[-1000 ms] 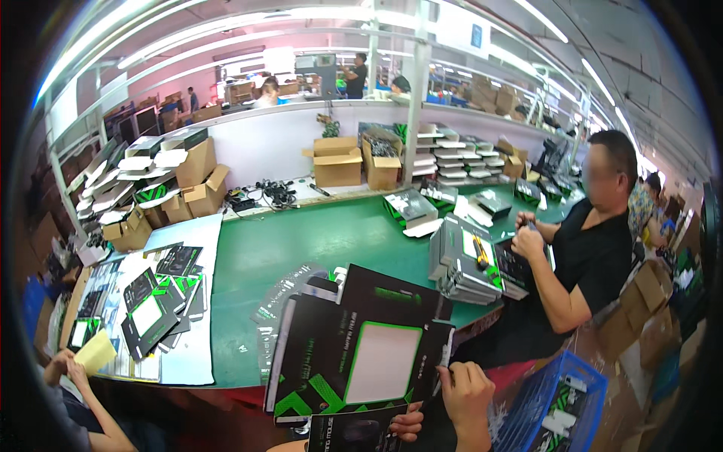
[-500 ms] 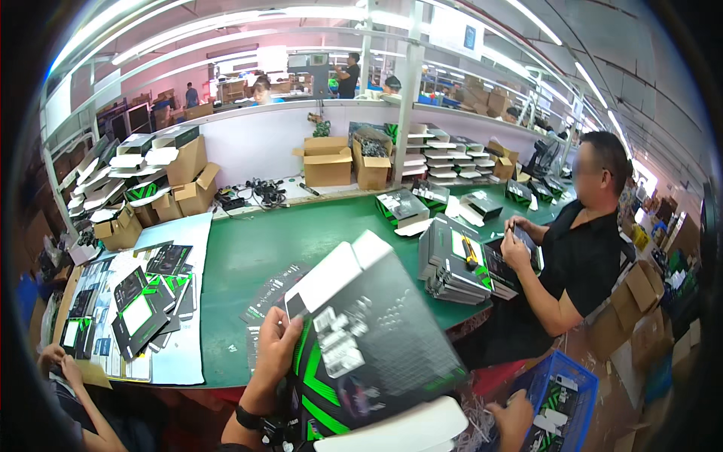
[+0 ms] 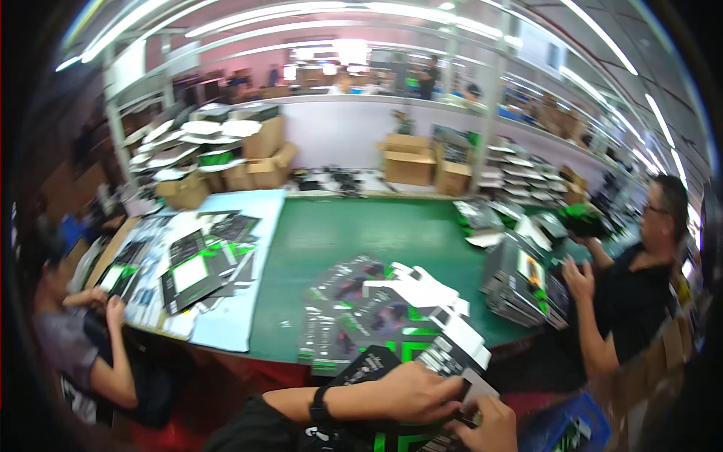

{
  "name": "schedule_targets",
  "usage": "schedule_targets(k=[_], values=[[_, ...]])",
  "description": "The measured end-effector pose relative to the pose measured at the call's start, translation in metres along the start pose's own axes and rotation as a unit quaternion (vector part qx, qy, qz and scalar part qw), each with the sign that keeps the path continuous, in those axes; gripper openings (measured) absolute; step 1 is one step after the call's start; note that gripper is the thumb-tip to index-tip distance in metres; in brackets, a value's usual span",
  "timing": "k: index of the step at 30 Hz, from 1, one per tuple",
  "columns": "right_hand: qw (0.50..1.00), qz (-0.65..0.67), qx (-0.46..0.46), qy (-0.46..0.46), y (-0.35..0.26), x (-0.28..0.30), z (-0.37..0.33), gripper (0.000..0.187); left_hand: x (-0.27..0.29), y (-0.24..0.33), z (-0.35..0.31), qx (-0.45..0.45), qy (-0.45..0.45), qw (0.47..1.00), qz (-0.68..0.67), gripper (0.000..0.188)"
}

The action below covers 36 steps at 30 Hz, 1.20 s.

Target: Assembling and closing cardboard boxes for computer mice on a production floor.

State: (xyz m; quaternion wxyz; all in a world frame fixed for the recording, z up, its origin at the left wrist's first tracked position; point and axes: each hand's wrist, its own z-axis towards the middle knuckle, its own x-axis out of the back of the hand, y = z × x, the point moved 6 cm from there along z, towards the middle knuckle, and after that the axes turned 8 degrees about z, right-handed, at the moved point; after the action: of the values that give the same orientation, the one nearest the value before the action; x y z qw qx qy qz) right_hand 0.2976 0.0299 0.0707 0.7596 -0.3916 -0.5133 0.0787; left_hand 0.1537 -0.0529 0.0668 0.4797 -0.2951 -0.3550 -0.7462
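Box [image 3: 440,358] located at the near edge of the tabletop [image 3: 354,230], beside flat cartons [image 3: 339,328]. Right hand [image 3: 488,426]: grip clamped on the box. Left hand [image 3: 418,392]: fingers bent at the white flap [image 3: 477,387]; whether closed on it, cannot tell.

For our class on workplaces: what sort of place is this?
Probably a factory packing area: a long green worktable, black-and-green printed packaging spread on it, and open cardboard boxes along its far side.
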Motion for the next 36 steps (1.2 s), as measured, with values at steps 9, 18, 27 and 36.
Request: schedule_targets(k=[9, 18, 27, 36], values=[[0.999, -0.044, 0.019, 0.016, -0.013, -0.018, 0.0, 0.034, 0.0, -0.016, -0.015, 0.01, 0.021, 0.999, 0.044, 0.03], [0.934, -0.171, 0.125, 0.289, -0.022, 0.057, -0.033, 0.047, 0.02, 0.019, -0.015, 0.086, 0.154, 0.983, -0.05, 0.075], [0.859, -0.187, 0.355, 0.318, -0.089, 0.064, -0.038, 0.041, -0.019, 0.053, 0.01, 0.073, 0.033, 0.968, -0.239, 0.097], [0.841, -0.119, 0.257, 0.461, -0.028, 0.073, -0.037, 0.024, -0.034, 0.023, -0.044, 0.278, -0.11, 0.847, -0.439, 0.062]])
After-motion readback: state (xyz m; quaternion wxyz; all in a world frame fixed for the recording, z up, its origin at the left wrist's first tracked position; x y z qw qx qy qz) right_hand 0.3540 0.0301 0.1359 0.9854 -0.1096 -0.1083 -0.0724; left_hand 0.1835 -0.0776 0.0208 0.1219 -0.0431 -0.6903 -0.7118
